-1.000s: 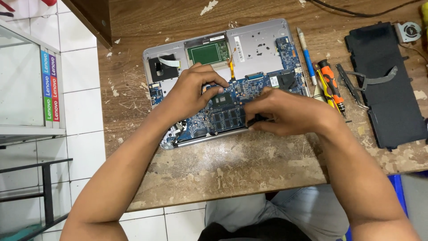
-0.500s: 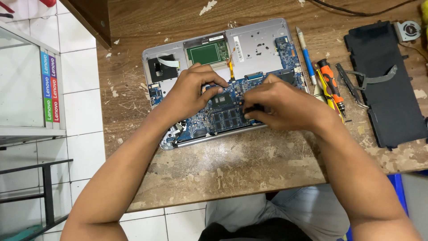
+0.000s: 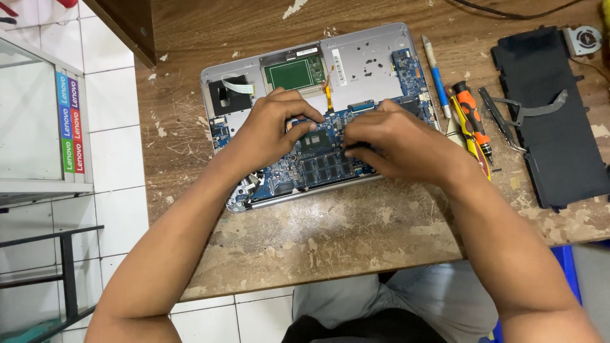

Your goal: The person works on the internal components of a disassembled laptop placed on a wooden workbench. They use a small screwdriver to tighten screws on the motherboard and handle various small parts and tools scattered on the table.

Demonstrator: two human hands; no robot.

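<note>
Opened laptop chassis point(image 3: 375, 60) sits bottom-up in the upper middle of the frame, silver shell as a tray, blue mainboard point(image 3: 318, 162) exposed along its lower edge. Flat on the wooden bench point(image 3: 356, 235) so both hands can press down without it rocking.

Left hand point(image 3: 273, 130) centre-left, fingers curled onto the board's top edge by the square chip point(image 3: 316, 141). Reads as bracing or pinching something small. Right hand point(image 3: 397, 143) centre-right, fingertips closed down at the right end of the memory module point(image 3: 327, 168). Narrow pinch on both; whether either holds a part or just presses on the board, can't tell, knuckles block the contact points.

Tools parked right of the chassis, within reach and off the work: blue-handled tool point(image 3: 435, 73), orange-and-black screwdriver point(image 3: 473, 114), black tweezers point(image 3: 502, 124). Black battery pack point(image 3: 553, 108) further right, small fan point(image 3: 583, 39) in the upper right corner, both well apart from the board.

Room: chassis lower-left corner overhangs nothing but is near the bench's left edge; tiled floor point(image 3: 114, 209) drops off there. Lower bench strip in front of the chassis is bare worn wood, good forearm rest. Right side tight: the screwdriver lies just beside the right wrist. Top edge has a dark cable point(image 3: 502, 11) running across.
</note>
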